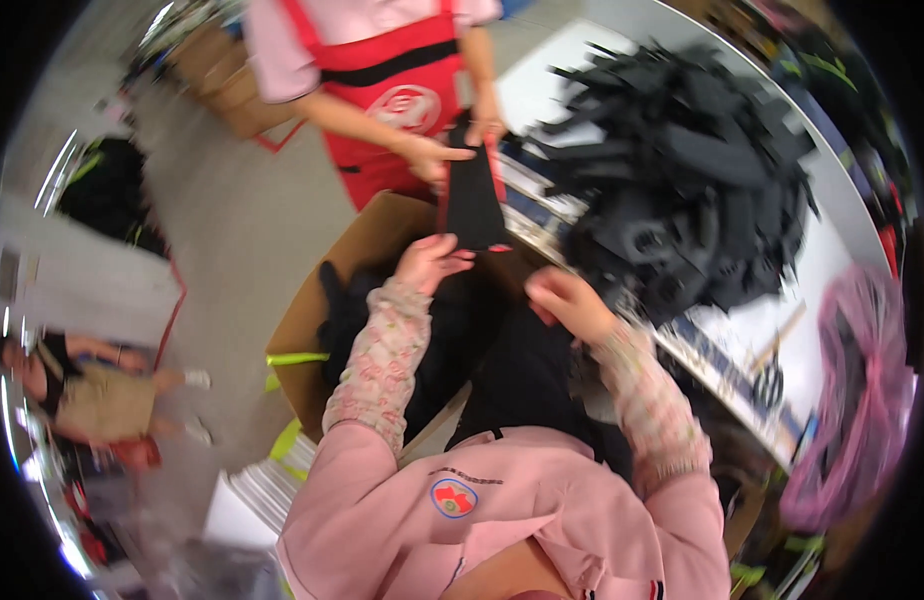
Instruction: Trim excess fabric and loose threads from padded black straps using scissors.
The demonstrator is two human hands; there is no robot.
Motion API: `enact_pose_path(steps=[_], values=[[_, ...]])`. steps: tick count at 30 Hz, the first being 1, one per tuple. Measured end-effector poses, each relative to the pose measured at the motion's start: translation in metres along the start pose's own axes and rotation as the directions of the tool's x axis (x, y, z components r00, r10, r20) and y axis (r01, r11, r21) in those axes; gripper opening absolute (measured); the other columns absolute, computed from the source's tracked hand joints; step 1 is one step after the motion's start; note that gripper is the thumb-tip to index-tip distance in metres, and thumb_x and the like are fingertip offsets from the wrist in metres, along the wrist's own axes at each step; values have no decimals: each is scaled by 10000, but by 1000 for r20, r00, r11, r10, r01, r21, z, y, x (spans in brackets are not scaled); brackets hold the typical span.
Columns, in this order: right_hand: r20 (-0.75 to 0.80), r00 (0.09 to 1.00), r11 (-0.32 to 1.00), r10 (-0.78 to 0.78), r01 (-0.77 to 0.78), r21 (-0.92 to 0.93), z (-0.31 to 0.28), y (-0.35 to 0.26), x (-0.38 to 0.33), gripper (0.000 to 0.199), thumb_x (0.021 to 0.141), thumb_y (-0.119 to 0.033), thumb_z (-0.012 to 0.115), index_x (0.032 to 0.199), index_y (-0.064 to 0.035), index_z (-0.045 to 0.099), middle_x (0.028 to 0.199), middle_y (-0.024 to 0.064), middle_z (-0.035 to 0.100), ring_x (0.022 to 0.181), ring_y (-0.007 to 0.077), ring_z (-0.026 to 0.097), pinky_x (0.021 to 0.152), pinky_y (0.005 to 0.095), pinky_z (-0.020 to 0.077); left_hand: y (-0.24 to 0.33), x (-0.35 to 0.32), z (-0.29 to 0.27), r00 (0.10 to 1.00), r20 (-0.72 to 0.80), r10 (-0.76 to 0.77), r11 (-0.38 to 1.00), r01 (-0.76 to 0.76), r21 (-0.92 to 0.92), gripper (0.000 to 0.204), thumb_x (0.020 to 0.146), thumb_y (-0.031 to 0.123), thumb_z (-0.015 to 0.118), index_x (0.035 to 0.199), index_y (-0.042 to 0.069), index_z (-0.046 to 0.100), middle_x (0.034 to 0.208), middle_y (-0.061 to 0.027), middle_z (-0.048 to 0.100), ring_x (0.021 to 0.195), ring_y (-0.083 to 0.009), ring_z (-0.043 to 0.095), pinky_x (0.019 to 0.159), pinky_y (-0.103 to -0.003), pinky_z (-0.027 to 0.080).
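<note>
A flat, narrow black fabric piece (pixel 475 205) with red along its edges is held at the far side of an open cardboard box (pixel 370 232), its near end over the opening. The wearer's left hand (pixel 434 262) reaches up across the box, forearm slanting forward, and pinches the near left corner of the piece between thumb and fingertips. The right hand (pixel 572 305) is raised at the box's right side, wrist bent inward, fingers curled toward the palm, apart from the piece; it is blurred, and I cannot tell whether it holds anything. Both forearms wear puckered, quilted-looking sleeve covers (pixel 380 350) with a pink pattern, over a smooth pink shirt (pixel 382 520).

Beyond the box, a co-worker (pixel 392 90) in a red apron grips the piece's far end with both hands, one thumb flat on top. Soft, dark cloth (pixel 357 310) lies bunched inside the box, and a bright yellow strip (pixel 297 358) crosses its left edge.

To the right of the box, a white table (pixel 557 75) carries a tangled heap of matte black pieces (pixel 682 170), many of them strip-like. Scissors (pixel 769 383) lie near the table's closer edge. Farther right from the box is a crinkled, translucent pink plastic bag (pixel 857 400).
</note>
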State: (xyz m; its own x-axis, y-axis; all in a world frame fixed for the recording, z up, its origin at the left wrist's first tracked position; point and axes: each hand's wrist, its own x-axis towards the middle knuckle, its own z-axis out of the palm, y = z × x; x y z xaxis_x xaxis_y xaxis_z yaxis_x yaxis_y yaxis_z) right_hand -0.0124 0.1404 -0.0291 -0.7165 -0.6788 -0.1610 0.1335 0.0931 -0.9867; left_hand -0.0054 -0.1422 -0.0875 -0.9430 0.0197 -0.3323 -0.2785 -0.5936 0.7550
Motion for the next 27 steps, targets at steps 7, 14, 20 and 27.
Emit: enact_pose_path(steps=[7,14,20,27], values=[[-166,949,963,268,-271,4,-65,-5,-147,226,909,-114,546,1106,-2,561,889,86,645,782,134,610,694,245,493,0,-2,14,999,40,24,994,-20,-109,259,916,225,588,1052,5,587,910,-158,667,797,-237,675,778,-394,552],[-779,626,976,41,-192,-103,-220,44,-296,321,966,-263,489,1177,-25,533,877,37,589,780,132,569,723,262,481,-36,-20,34,966,254,-47,999,46,10,334,943,286,512,1101,1,586,987,-152,660,803,-232,660,803,-381,531],[-801,324,94,-504,-901,-424,-399,174,-456,492,801,-434,689,1209,-176,599,1207,137,591,1112,288,563,898,343,495,-98,-22,70,937,233,-262,944,199,263,318,890,306,603,1057,36,606,943,-137,671,706,-199,654,669,-330,550],[-538,703,-289,-466,-695,-658,-328,168,-417,434,881,-401,591,1131,-49,622,1115,166,619,991,304,614,832,391,503,-171,-30,90,863,183,-471,691,232,685,274,882,289,586,1009,49,622,883,-88,685,682,-173,657,627,-317,518]])
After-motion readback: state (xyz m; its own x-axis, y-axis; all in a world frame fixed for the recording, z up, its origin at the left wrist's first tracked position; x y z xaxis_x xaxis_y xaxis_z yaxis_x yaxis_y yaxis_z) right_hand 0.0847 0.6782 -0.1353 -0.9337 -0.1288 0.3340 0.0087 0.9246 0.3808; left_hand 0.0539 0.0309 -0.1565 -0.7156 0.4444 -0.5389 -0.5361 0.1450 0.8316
